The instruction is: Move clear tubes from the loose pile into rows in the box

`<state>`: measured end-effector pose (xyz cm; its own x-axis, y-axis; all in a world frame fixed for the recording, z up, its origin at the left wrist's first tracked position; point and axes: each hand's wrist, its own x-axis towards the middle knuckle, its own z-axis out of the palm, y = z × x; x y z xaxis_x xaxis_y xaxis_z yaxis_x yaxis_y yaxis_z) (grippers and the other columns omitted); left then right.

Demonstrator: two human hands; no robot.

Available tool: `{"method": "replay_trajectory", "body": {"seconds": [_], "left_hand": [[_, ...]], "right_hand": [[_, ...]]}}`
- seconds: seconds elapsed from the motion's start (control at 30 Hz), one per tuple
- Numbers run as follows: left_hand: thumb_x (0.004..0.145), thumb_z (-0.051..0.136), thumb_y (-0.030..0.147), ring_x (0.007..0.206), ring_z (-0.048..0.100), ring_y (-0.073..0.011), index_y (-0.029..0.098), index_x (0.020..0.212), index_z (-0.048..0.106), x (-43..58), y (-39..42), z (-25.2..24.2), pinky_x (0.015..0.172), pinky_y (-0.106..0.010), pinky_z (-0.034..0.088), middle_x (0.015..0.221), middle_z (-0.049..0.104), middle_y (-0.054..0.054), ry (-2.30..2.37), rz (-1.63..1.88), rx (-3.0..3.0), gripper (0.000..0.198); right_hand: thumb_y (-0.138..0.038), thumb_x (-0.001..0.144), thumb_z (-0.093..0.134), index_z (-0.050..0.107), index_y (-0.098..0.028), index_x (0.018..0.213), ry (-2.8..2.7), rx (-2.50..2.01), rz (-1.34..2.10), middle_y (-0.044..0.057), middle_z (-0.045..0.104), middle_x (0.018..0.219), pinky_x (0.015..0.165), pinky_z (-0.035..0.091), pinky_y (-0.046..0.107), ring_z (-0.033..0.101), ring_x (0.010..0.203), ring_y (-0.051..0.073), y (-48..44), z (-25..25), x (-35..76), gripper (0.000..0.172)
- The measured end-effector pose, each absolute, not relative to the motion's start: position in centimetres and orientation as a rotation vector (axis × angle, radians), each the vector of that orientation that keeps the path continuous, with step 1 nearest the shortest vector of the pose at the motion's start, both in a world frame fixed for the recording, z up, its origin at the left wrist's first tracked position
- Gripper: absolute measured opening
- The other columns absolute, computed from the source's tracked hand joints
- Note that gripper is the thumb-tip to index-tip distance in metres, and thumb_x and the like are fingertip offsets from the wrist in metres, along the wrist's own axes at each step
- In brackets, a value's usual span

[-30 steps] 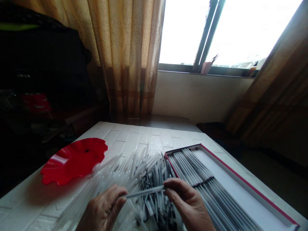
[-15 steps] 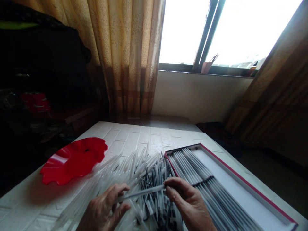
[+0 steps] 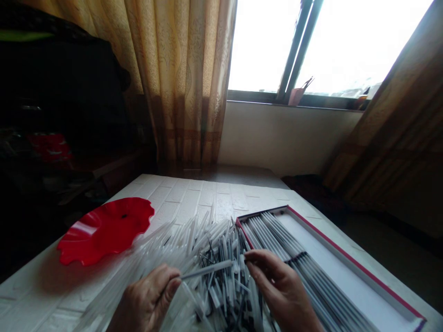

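In my left hand, thumb and fingertips pinch the near end of a slim grey, partly translucent stick, which points right over the pile. My right hand is just past the stick's far end and apart from it, its thumb and forefinger closed together; a small pale bit shows at the fingertips, too small to name. Below both hands lies a loose pile of short dark and clear pieces. Long clear plastic tubes spread to its left. Beside my right hand, similar grey sticks lie in rows in a shallow box.
The shallow box has a red rim and a white floor. A red wavy-edged dish sits at the left on the white brick-patterned table. Behind are a curtain and a window sill holding a pink cup.
My right hand has come off the stick's far end and moved slightly right. My left fingers have closed on the near end. Dish and box stay in place.
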<state>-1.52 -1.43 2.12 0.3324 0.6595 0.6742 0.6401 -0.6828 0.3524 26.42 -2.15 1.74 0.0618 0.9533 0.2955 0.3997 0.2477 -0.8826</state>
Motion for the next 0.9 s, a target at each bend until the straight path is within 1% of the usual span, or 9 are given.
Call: {"method": "replay_trajectory", "body": {"seconds": [0.13,0.2,0.33,0.47,0.57,0.63,0.7,0.8,0.9], "left_hand": [[0.105,0.041,0.045,0.061,0.074,-0.0092,0.026,0.088,0.064,-1.6,-1.4,2.1,0.059,-0.009,0.055,0.069,0.069,0.005,1.223,1.312,2.545,0.034],[0.104,0.043,0.045,0.063,0.074,-0.0087,0.027,0.092,0.065,-1.6,-1.4,2.0,0.06,-0.009,0.055,0.072,0.071,0.005,1.2,1.306,2.556,0.031],[0.105,0.043,0.043,0.066,0.074,-0.0083,0.027,0.095,0.064,-1.8,-1.4,1.7,0.063,-0.009,0.055,0.074,0.071,0.006,1.178,1.255,2.553,0.028],[0.105,0.043,0.042,0.068,0.074,-0.0085,0.028,0.097,0.062,-1.7,-1.5,1.5,0.066,-0.009,0.055,0.076,0.071,0.006,1.153,1.234,2.577,0.026],[0.105,0.043,0.042,0.07,0.074,-0.0085,0.028,0.097,0.062,-1.7,-1.5,1.5,0.067,-0.009,0.055,0.077,0.071,0.006,1.147,1.211,2.58,0.025],[0.105,0.043,0.041,0.07,0.074,-0.0085,0.028,0.098,0.061,-1.7,-1.6,1.6,0.066,-0.009,0.054,0.077,0.071,0.006,1.143,1.189,2.562,0.024],[0.105,0.042,0.04,0.068,0.073,-0.0082,0.028,0.097,0.061,-1.7,-1.6,1.7,0.064,-0.009,0.054,0.076,0.07,0.006,1.133,1.171,2.549,0.024],[0.106,0.041,0.04,0.067,0.073,-0.0083,0.027,0.096,0.061,-1.6,-1.6,1.9,0.063,-0.01,0.054,0.075,0.07,0.006,1.122,1.165,2.567,0.026],[0.106,0.04,0.041,0.071,0.075,-0.0089,0.027,0.097,0.062,-1.6,-1.5,2.1,0.067,-0.01,0.055,0.078,0.073,0.006,1.145,1.209,2.614,0.027]], "right_hand": [[-0.034,0.091,0.059,0.075,-0.028,0.086,-1.932,-1.552,0.38,0.004,0.076,0.083,0.062,0.049,0.029,0.073,0.07,0.022,-2.0,1.6,27.3,0.018],[-0.033,0.092,0.057,0.076,-0.029,0.086,-2.051,-1.602,0.317,0.003,0.076,0.082,0.06,0.048,0.028,0.073,0.069,0.023,-2.0,1.4,27.3,0.02],[-0.033,0.094,0.052,0.077,-0.028,0.084,-2.043,-1.614,0.305,0.005,0.077,0.084,0.063,0.049,0.03,0.075,0.073,0.025,-2.0,1.5,27.1,0.027],[-0.038,0.093,0.052,0.077,-0.025,0.086,-1.861,-1.477,0.481,0.006,0.078,0.082,0.067,0.051,0.03,0.074,0.075,0.025,-2.3,2.5,26.9,0.028],[-0.044,0.097,0.049,0.075,-0.022,0.083,-1.783,-1.403,0.761,0.005,0.075,0.075,0.061,0.049,0.027,0.069,0.067,0.021,-2.6,2.9,26.4,0.037],[-0.046,0.098,0.046,0.073,-0.02,0.08,-1.731,-1.362,0.943,0.004,0.073,0.073,0.058,0.048,0.025,0.065,0.064,0.019,-2.7,2.7,26.0,0.042],[-0.048,0.097,0.048,0.073,-0.019,0.08,-1.663,-1.33,1.061,0.004,0.07,0.072,0.058,0.048,0.024,0.062,0.062,0.017,-2.8,2.4,25.7,0.042],[-0.048,0.093,0.055,0.074,-0.018,0.084,-1.59,-1.32,1.091,0.003,0.069,0.071,0.057,0.048,0.024,0.06,0.061,0.016,-2.8,2.2,25.4,0.037],[-0.047,0.091,0.06,0.076,-0.017,0.082,-1.542,-1.319,1.037,0.004,0.069,0.069,0.056,0.047,0.024,0.059,0.06,0.016,-2.7,2.4,25.3,0.035]]}}
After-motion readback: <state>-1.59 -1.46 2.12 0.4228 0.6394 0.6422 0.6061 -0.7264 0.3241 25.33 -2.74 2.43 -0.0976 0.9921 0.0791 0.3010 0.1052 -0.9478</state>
